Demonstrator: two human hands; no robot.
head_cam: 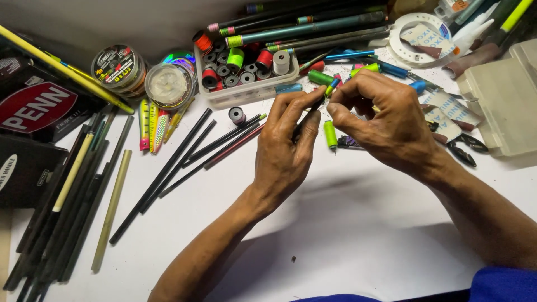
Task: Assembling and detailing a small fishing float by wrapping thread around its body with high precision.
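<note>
Blue sleeve [500, 282] cloth shows at the lower right edge, nearest the viewer, above the bare forearms crossing the white counter [358, 223]. Left hand [285, 148] is closed around a thin dark rod [305, 123], thumb and fingers pinching it so the upper end points toward the other hand; this hold appears meant to steady the rod. Right hand [386, 120] has thumb and forefinger pressed together at the rod's coloured tip [331, 86], which looks blue and green; what passes between those fingertips is too fine to tell. Both hands sit raised just above the counter, near its middle.

A lime-green thread spool [330, 134] lies just below the hands, within easy reach. Behind them stands a clear tray of thread bobbins [243, 75]. Loose black rod blanks [184, 159] lie fanned to the left, beside bright fishing lures [152, 126] and two line spools [142, 75]. Pliers [461, 148] rest at the right.
</note>
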